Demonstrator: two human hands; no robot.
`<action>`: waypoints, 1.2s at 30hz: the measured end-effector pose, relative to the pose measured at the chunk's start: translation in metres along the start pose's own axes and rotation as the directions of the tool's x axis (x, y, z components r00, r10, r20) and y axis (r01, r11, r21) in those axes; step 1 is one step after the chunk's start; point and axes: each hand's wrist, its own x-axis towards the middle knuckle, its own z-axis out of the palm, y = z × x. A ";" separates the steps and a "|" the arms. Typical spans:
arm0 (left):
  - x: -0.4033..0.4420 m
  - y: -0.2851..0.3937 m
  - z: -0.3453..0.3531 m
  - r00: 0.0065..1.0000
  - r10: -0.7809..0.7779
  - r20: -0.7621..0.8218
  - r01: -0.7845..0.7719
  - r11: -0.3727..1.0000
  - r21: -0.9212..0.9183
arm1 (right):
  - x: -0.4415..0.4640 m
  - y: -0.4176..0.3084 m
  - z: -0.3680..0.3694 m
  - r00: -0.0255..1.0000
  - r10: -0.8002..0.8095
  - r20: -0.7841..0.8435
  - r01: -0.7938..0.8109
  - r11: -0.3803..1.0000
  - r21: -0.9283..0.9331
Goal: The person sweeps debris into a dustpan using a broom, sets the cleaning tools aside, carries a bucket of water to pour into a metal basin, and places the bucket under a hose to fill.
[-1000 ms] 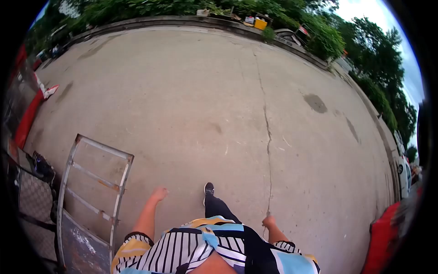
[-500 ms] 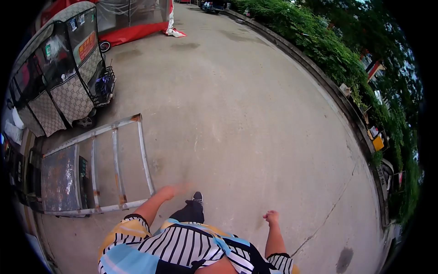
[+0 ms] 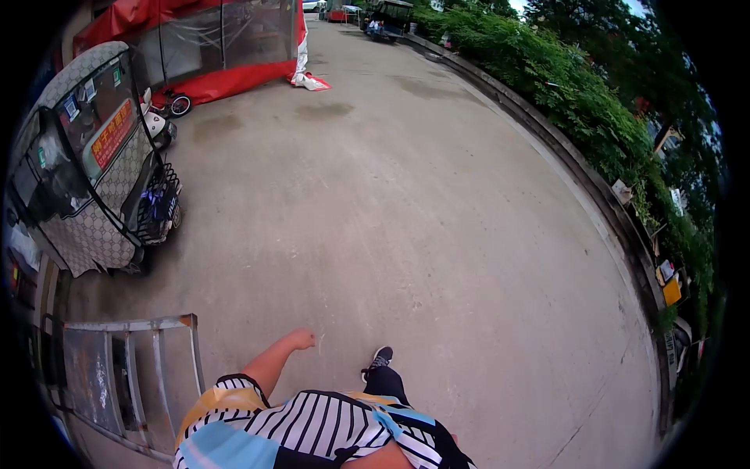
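My left hand point(image 3: 301, 338) hangs low over the concrete, left of the walking foot, its fingers curled with nothing visible in them. Of my right hand, only a small skin-coloured patch point(image 3: 455, 438) shows beside the shirt; its fingers are hidden. A dark sneaker point(image 3: 380, 358) is on the ground ahead of the patterned shirt point(image 3: 320, 422). Nearest on the left is a worn metal frame with crossbars point(image 3: 158, 375), not touched by the left hand.
A covered tricycle point(image 3: 94, 172) with a front basket stands at left. Behind it are a scooter point(image 3: 160, 129) and a red-edged, clear-sided tent point(image 3: 234, 82). A kerb point(image 3: 547, 148) with bushes runs along the right. A dark vehicle point(image 3: 387, 19) is far ahead.
The view has swung left, bringing the tricycle and tent into sight. The metal frame now sits lower left. My right hand has dropped back almost out of sight; the other foot is forward.
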 end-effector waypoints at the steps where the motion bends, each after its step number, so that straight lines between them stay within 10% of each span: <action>1: 0.046 0.011 -0.033 0.996 -0.006 -0.083 0.005 1.000 -0.019 | 0.026 -0.027 -0.026 0.999 0.047 0.008 -0.048 0.997 0.064; 6: 0.187 0.025 -0.133 0.894 -0.232 -0.383 0.116 0.946 -0.303 | 0.197 -0.171 -0.196 0.991 -0.130 -0.014 0.121 0.952 -0.283; 8: 0.212 0.010 -0.161 0.928 -0.352 -0.125 0.288 0.888 -0.359 | 0.281 -0.265 -0.273 0.929 -0.369 0.038 0.325 0.762 -0.560; 10: 0.231 -0.019 -0.186 0.966 -0.255 0.051 0.260 0.954 -0.147 | 0.360 -0.399 -0.346 0.886 -0.462 -0.028 0.404 0.802 -0.441; 12: 0.247 -0.059 -0.199 0.962 -0.265 0.071 0.237 0.932 0.274 | 0.311 -0.580 -0.421 0.891 -0.394 -0.225 0.433 0.886 0.163; 14: 0.245 -0.074 -0.213 0.854 -0.473 -0.216 0.467 0.880 -0.082 | 0.353 -0.721 -0.464 0.752 -0.605 -0.263 0.608 0.790 -0.078; 16: 0.272 -0.104 -0.207 0.523 -0.852 -0.032 0.559 0.371 -0.742 | 0.371 -0.859 -0.499 0.558 -0.784 -0.272 0.772 0.611 -0.175; 18: 0.297 -0.107 -0.225 0.339 -0.894 0.293 0.681 0.018 -0.732 | 0.346 -0.969 -0.526 0.433 -0.860 -0.269 0.886 0.462 -0.050; 21: 0.386 -0.121 -0.288 0.261 -0.910 0.323 0.715 -0.043 -0.698 | 0.386 -1.045 -0.536 0.538 -0.822 -0.186 0.843 0.518 0.147; 24: 0.538 -0.127 -0.397 0.381 -0.844 0.378 0.550 -0.122 -0.826 | 0.453 -1.045 -0.559 0.622 -0.780 0.067 0.752 0.571 -0.329; 26: 0.666 -0.169 -0.470 0.648 -0.748 0.143 0.710 0.525 -0.469 | 0.473 -1.037 -0.596 0.688 -0.723 -0.065 0.647 0.652 -0.396; 27: 0.728 -0.176 -0.520 0.866 -0.499 0.028 0.499 0.866 -0.034 | 0.486 -1.032 -0.615 0.754 -0.642 -0.140 0.570 0.744 -0.348; 29: 0.850 -0.146 -0.634 0.750 -0.658 -0.069 0.542 0.671 -0.506 | 0.573 -1.008 -0.641 0.918 -0.397 0.004 0.319 0.742 0.590; 30: 0.913 -0.141 -0.685 0.765 -0.635 -0.103 0.487 0.676 -0.552 | 0.586 -1.002 -0.667 0.829 -0.556 -0.058 0.521 0.731 0.441; 32: 1.036 -0.147 -0.758 0.783 -0.528 -0.329 0.317 0.794 -0.520 | 0.617 -1.026 -0.707 0.950 -0.309 -0.053 0.302 0.856 0.419; 33: 1.078 -0.134 -0.791 0.792 -0.491 -0.364 0.233 0.793 -0.562 | 0.634 -1.044 -0.724 0.987 0.147 0.058 -0.155 0.833 0.531; 36: 1.186 -0.093 -0.885 0.791 -0.472 -0.391 0.060 0.694 -0.717 | 0.685 -1.169 -0.810 0.981 0.193 0.026 -0.159 0.716 0.679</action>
